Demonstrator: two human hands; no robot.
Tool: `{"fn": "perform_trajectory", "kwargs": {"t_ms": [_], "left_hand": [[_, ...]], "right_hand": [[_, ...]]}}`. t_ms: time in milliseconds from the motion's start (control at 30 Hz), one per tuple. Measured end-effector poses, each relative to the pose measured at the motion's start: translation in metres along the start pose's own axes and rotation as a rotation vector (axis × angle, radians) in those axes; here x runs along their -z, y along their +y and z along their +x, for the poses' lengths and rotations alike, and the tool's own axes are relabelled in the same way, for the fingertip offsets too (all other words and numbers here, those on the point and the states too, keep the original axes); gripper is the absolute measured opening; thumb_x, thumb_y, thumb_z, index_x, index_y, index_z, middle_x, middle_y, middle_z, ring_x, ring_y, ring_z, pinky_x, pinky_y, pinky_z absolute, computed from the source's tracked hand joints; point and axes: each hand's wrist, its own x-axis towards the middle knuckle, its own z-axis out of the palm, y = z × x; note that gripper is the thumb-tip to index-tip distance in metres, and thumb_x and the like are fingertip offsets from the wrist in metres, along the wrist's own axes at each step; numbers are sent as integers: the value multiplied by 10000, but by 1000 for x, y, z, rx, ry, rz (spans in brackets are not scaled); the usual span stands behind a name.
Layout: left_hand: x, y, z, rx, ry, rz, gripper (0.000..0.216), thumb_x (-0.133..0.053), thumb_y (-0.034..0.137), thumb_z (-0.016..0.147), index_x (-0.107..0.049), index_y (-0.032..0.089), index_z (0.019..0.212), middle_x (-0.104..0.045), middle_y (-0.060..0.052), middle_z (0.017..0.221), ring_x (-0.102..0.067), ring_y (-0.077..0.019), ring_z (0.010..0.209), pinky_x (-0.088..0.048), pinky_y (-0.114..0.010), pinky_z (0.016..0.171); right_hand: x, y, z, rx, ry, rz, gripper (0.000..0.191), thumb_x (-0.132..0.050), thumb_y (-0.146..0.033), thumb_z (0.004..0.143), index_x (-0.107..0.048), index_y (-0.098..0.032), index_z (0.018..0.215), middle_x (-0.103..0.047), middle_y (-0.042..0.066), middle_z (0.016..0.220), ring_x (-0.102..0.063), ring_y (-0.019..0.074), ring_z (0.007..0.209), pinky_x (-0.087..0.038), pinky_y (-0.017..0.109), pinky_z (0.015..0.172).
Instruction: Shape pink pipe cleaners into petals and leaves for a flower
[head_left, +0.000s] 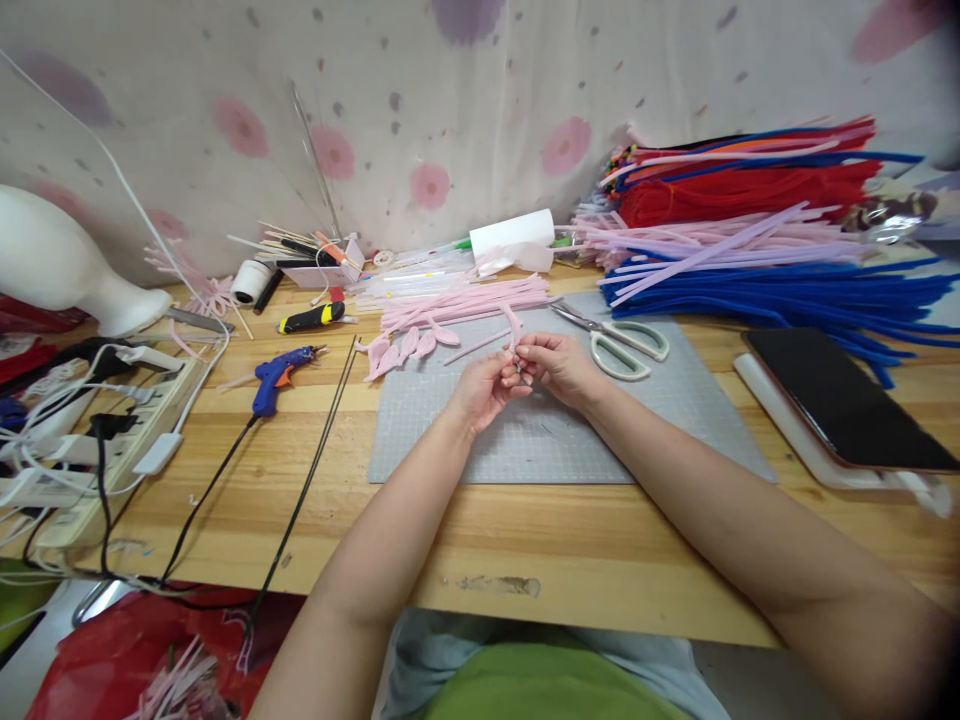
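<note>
Both of my hands meet above the grey cutting mat (435,445). Between the fingertips of my left hand (486,388) and my right hand (561,368) is a pink pipe cleaner (512,322), its upper end bent and sticking up. Each hand pinches it low down, where the fingers hide its lower part. Several pink leaf-shaped pipe cleaner pieces (409,345) lie at the mat's upper left corner. A loose pink pipe cleaner (474,348) rests left of my hands. Scissors with pale green handles (621,366) lie to the right of them.
A blue glue gun (276,378) and a yellow-black utility knife (311,318) lie left. A power strip (120,450) with tangled cables stands at far left. Blue pipe cleaners (780,295) and red bundles (750,195) are piled at back right. A phone (847,395) lies right.
</note>
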Motion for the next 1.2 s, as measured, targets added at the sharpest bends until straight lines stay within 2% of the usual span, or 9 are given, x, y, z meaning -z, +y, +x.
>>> {"fn": "perform_trajectory", "kwargs": {"t_ms": [133, 233, 300, 400, 567, 700, 800, 933, 1200], "left_hand": [[-6, -2, 0, -121, 94, 97, 184, -573, 249, 736, -483, 129, 630, -360, 63, 479, -452, -48, 483, -478, -177, 499], [-7, -4, 1, -274, 245, 185, 206, -583, 278, 727, -465, 142, 626, -388, 72, 479, -408, -33, 443, -466, -178, 492], [-4, -7, 2, -343, 323, 290, 197, -601, 296, 712, -483, 149, 656, -407, 77, 480, -394, -28, 431, -458, -174, 490], [3, -10, 3, -390, 331, 466, 199, -629, 316, 686, -515, 153, 691, -444, 71, 504, -420, -36, 448, -449, -170, 477], [9, -9, 5, -333, 320, 530, 197, -641, 295, 666, -569, 140, 764, -576, 6, 674, -558, -85, 611, -465, -179, 489], [10, -5, 5, -237, 333, 494, 158, -626, 264, 679, -585, 113, 706, -590, -14, 631, -579, -100, 584, -479, -215, 513], [9, -4, 5, -219, 340, 526, 162, -652, 262, 653, -600, 117, 704, -593, -7, 598, -576, -103, 562, -472, -221, 513], [12, -6, 7, -227, 336, 553, 181, -666, 296, 633, -616, 125, 666, -582, 6, 545, -552, -94, 519, -457, -212, 502], [13, -3, 14, -207, 448, 430, 94, -609, 185, 637, -591, 124, 568, -589, -6, 510, -568, -115, 491, -455, -234, 507]], "right_hand": [[-1, 2, 0, 12, -24, 30, 177, -688, -280, 581, -579, -148, 626, -560, -10, 564, -485, 66, 494, -395, 211, 490], [-1, 2, 0, 7, -44, 57, 182, -682, -262, 591, -609, -155, 719, -606, 11, 663, -528, 87, 571, -436, 231, 555], [-1, 2, 1, 21, 1, 49, 198, -691, -278, 587, -610, -161, 724, -600, 6, 682, -513, 83, 569, -437, 230, 547], [2, 2, 4, 39, 111, -34, 223, -707, -331, 575, -572, -158, 620, -540, -20, 589, -450, 60, 490, -391, 208, 467], [6, 5, 6, 4, 84, -219, 266, -690, -374, 603, -545, -153, 574, -515, -26, 536, -399, 45, 420, -321, 200, 403], [7, 7, 5, 44, 69, -271, 259, -675, -398, 623, -592, -162, 688, -569, -11, 612, -423, 54, 453, -343, 205, 432], [7, 7, 5, 82, 120, -307, 286, -663, -438, 626, -576, -171, 677, -546, -25, 591, -421, 58, 456, -345, 209, 443], [5, 7, 6, 81, 90, -411, 323, -627, -486, 651, -574, -167, 660, -552, -16, 580, -412, 65, 452, -322, 219, 441], [0, 11, 9, 159, 238, -597, 319, -630, -471, 627, -554, -164, 585, -532, -18, 543, -423, 89, 514, -313, 240, 515]]}}
